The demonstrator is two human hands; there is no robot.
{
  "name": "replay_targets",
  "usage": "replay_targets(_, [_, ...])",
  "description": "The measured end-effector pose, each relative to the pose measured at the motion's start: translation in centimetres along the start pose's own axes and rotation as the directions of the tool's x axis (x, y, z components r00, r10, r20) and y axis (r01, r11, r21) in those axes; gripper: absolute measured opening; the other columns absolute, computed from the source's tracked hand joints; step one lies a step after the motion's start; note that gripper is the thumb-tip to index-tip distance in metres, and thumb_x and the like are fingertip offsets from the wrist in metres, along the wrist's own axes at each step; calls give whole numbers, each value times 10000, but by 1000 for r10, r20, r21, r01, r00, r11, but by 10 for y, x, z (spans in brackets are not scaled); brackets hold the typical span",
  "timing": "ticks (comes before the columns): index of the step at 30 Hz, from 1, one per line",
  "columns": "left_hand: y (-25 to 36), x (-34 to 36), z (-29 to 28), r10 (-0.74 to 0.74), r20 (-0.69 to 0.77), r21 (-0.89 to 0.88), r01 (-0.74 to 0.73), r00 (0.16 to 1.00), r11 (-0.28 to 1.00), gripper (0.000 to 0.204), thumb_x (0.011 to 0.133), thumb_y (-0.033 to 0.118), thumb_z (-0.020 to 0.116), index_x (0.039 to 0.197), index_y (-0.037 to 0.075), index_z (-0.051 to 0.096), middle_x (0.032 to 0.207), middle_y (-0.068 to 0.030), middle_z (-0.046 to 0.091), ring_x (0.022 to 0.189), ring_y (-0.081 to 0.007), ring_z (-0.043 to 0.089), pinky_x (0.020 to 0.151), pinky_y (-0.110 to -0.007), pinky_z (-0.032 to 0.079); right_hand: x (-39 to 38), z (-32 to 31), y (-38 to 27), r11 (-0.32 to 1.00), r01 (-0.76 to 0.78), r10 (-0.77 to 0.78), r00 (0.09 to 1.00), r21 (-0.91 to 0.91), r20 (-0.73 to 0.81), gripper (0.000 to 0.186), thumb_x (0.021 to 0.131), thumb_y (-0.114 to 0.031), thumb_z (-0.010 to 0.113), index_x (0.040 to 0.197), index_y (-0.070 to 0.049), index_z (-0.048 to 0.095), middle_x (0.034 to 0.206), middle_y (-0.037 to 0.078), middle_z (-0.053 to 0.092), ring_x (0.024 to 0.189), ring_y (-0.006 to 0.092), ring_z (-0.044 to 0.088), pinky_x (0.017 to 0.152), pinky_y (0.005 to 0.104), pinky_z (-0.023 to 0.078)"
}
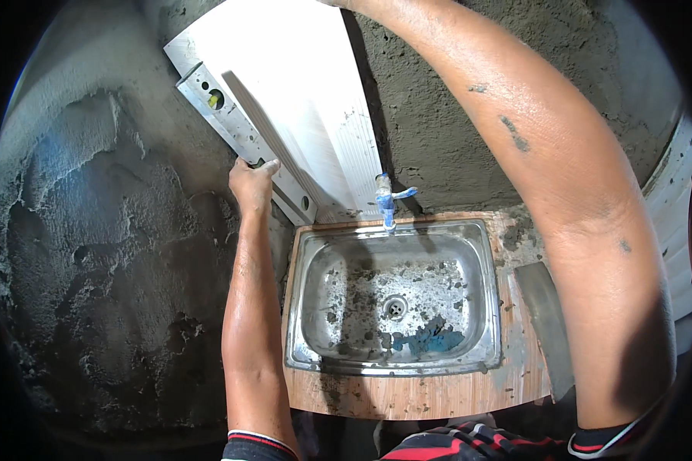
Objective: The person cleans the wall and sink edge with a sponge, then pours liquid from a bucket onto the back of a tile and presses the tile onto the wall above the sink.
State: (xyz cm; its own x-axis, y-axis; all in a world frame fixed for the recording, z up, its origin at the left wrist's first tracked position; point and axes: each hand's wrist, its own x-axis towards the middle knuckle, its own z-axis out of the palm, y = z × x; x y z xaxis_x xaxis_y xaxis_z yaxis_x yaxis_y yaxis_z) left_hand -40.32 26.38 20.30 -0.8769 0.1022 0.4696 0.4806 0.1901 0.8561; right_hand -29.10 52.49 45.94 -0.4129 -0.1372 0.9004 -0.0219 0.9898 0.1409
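Observation:
A white panel with fine ribbed lines leans against the wall above the sink, with a silver spirit level along its left side. My left hand grips the level toward its lower end, fingers wrapped over it. My right arm reaches up across the right side to the panel's top edge, where my right hand is almost wholly cut off by the picture's edge, its fingers hidden.
Below are a steel sink spattered with mortar, a blue-and-metal tap and a wood-patterned counter. Grey plaster covers the left wall and more lies behind the tap. A grey strip rests at the counter's right.

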Motion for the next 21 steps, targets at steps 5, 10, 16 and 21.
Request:
replay_targets(5, [6,2,4,-52,26,20,52,998,998,379,738,17,810,1076,-82,669,1026,-179,745,900,-251,701,856,-350,534,2,0,-1,999,27,-28,999,-27,-18,327,956,-311,515,998,-30,676,1180,220,634,1202,386,568,986,471,493])
replay_targets(10, [-11,18,0,9,33,117,-13,999,993,373,721,85,847,1001,-79,663,952,-212,734,852,-269,700,824,-368,534,-34,-37,-53,988,-123,135,981,92,-140,303,947,-298,565,1015,-30,690,1105,204,676,1150,357,618,954,450,517])
replay_targets(16, [13,6,-2,-41,59,290,22,997,957,400,737,82,835,1067,-76,672,942,-187,744,842,-261,707,827,-367,538,-110,-85,-65,824,-164,1,958,543,288,290,922,-265,687,1104,-41,715,996,137,734,911,221,693,836,349,570])
replay_targets(21, [3,16,4,-42,65,182,29,997,983,521,736,69,835,1164,-138,624,1046,-232,730,920,-260,704,872,-345,532,-163,-64,-57,849,-245,-141,750,469,647,312,873,-299,761,1048,-42,737,974,127,755,854,223,707,826,379,556])
